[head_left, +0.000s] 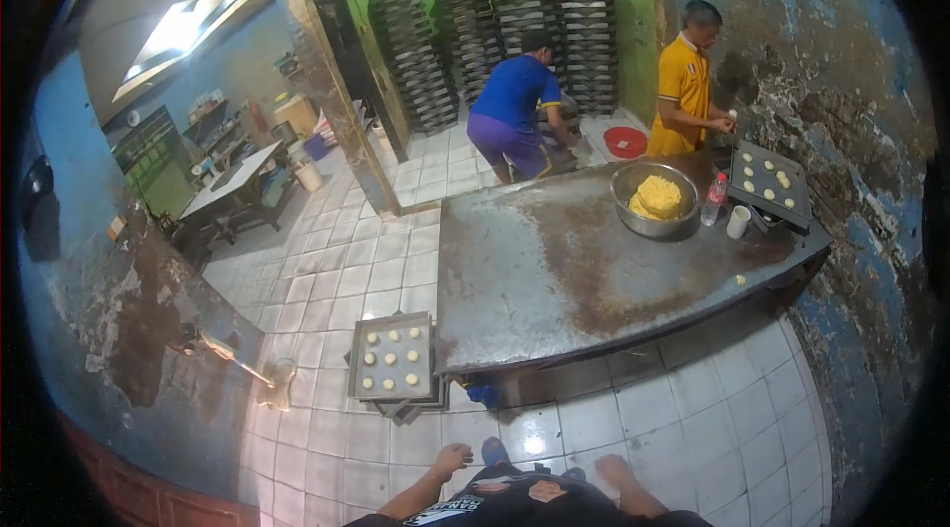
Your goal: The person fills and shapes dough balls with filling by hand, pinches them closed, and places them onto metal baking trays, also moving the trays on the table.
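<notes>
Dark cloth (594, 509) — left hand (454, 459), square tray (401, 370)

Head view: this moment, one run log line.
left hand: nothing visibly held; right hand: nothing visibly held; floor tray stack: dough balls atop

Left of the wooden door frame (342, 101), a long table with white top (233, 181), a pale bucket (309, 177) just beside, and, higher up, a bright skylight (188, 27); nearer than the frame on this same side, a long-handled tool (233, 357) with flat pale end. Through the frame, a green wall (636, 62) and a round red basin (625, 141) on the floor; to its right and nearer, a clear bottle (713, 198) with red cap, a white cup (738, 222) and a peeling blue wall (851, 111).
</notes>
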A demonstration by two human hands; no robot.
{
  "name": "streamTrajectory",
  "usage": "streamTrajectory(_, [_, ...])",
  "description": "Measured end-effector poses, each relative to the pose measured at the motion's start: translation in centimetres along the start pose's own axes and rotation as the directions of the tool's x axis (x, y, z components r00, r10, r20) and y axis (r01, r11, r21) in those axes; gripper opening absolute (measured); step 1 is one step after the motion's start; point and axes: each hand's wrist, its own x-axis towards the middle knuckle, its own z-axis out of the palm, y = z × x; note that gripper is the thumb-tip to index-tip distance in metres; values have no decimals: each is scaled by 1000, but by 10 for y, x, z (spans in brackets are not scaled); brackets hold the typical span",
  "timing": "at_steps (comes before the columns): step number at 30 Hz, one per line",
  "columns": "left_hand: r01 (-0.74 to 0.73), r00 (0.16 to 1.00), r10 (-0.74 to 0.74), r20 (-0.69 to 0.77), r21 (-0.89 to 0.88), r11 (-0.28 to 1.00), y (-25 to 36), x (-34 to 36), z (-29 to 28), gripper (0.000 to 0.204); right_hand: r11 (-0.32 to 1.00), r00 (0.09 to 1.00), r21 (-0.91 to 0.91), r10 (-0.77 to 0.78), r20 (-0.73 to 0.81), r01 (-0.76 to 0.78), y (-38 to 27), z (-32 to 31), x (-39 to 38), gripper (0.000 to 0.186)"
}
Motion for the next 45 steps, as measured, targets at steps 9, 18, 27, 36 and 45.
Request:
streamTrajectory(9, [65, 996, -69, 53, 79, 995, -9, 4, 6, 37, 888, 971, -394, -228, 76, 239, -31, -14, 5, 22])
streamTrajectory(18, [170, 982, -174, -76, -51, 984, -51, -14, -5, 37, 819, 852, -245, -474, 220, 519, -19, -23, 6, 27])
streamTrajectory(27, [-19, 998, 16, 53, 46, 999, -26, 36, 28, 32, 899, 939, -280, -300, 171, 338, 1, -22, 37, 29])
streamTrajectory(36, [3, 1000, -2, 31, -30, 1000, -26, 20, 18, 35, 938, 925, 118, -292, -242, 326, 39, 16, -2, 13])
streamTrajectory(45, [-429, 852, 507, -131, 381, 819, 43, -2, 36, 44, 840, 964, -489, -265, 9, 236, 16, -59, -6, 13])
